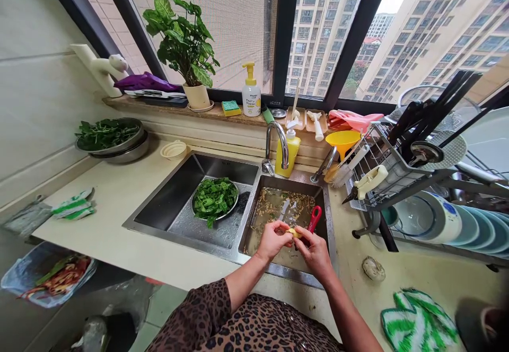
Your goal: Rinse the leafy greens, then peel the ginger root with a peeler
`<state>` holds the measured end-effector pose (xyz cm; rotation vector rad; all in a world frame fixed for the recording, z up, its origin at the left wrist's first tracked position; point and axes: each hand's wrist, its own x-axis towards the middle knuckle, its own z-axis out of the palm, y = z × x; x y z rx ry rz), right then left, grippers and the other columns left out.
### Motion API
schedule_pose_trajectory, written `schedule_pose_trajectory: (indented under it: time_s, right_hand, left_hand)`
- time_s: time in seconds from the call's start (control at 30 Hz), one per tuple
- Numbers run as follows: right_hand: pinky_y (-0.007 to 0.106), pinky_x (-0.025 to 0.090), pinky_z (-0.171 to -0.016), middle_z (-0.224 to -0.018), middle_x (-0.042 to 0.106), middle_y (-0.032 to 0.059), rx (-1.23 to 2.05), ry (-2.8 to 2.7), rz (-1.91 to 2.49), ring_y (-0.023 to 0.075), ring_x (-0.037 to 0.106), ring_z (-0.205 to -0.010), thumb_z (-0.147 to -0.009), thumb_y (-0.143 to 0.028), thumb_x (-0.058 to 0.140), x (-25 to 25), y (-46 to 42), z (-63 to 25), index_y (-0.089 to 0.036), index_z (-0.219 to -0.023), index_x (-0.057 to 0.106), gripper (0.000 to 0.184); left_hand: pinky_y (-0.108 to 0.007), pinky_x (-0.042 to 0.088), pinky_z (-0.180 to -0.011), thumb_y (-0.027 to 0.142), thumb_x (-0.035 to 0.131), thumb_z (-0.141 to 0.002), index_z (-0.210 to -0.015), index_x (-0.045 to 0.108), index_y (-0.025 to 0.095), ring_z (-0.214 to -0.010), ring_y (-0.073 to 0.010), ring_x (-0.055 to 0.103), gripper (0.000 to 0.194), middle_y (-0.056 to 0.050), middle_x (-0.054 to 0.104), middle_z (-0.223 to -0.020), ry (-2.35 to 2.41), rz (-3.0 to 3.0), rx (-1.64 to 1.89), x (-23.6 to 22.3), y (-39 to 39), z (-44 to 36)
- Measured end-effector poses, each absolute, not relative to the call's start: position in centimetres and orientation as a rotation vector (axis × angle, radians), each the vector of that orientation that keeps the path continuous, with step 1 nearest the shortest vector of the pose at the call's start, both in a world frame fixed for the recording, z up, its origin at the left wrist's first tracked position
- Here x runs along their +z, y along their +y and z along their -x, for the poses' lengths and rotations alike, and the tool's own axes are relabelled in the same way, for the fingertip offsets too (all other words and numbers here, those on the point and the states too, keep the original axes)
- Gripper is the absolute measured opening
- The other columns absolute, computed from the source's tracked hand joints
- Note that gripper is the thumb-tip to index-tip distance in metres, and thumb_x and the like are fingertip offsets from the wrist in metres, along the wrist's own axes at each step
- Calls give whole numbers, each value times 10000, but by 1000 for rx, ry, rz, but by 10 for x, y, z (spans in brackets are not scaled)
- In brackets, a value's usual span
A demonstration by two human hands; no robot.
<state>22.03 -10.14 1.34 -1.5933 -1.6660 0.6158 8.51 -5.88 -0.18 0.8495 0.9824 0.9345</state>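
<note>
over the right-hand basin of the sink (254, 238), in the head view, we held a small pale-yellow piece of food (295, 232) between both hands. our left hand (272, 239) pinched it with fingers curled closed around its left end. our right hand (316, 250) was closed on a red-handled peeler (314, 218), its blade hidden against the food. murky water with peelings lay in that basin. in the left basin sat a metal bowl of greens (214, 198). a second bowl of greens (108, 134) stood far left on the bench (119, 193), and a green striped cloth (417, 323) lay right.
</note>
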Motion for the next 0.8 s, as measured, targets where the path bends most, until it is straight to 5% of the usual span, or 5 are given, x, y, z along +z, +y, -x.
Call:
schedule_pose_trajectory:
  time_s: [0.8]
  right_hand:
    - [235, 432, -543, -702, 655, 37, 568, -1735, 1694, 150, 576, -593, -807, -336, 492, 18, -106, -219, -180, -916, 657, 251]
  left_hand:
    - [-223, 472, -415, 205, 660, -585, -669, 530, 139, -429, -96, 523, 169, 6, 590, -574, 966, -900, 885, -2, -62, -87]
